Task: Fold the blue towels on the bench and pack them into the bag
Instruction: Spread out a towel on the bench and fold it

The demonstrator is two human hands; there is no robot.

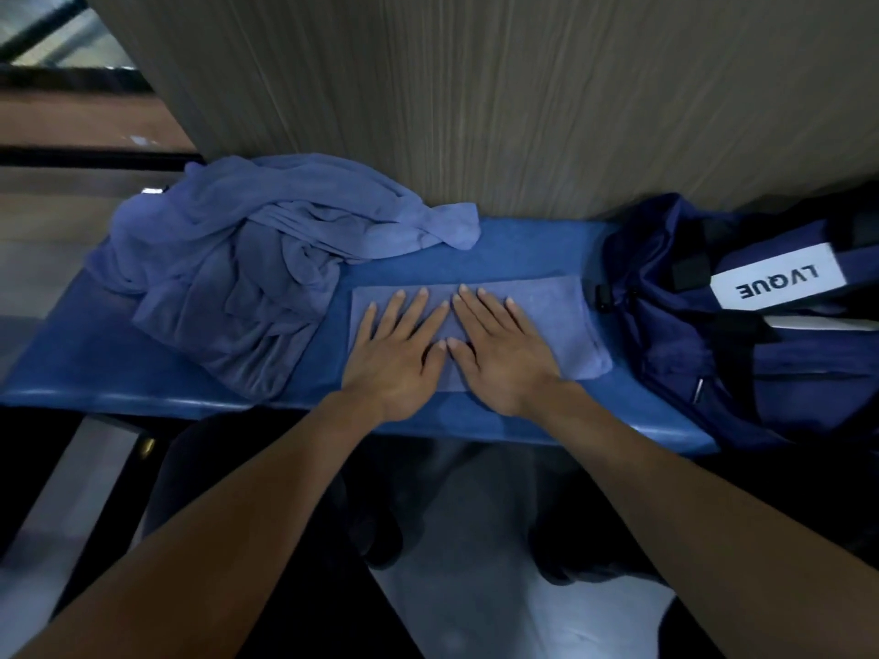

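We see the tabletop (85,373) running left to right against a wall (475,88) on its far side. A folded towel (561,321) lies flat at its middle. Our left hand (399,354) and right hand (499,354) rest side by side on that towel, thumbs nearly touching. To the left, a heap of unfolded towels (228,268) sits on the tabletop, one end trailing right behind the folded towel. At the right end stands the bag (713,354), perhaps overhanging the near edge.
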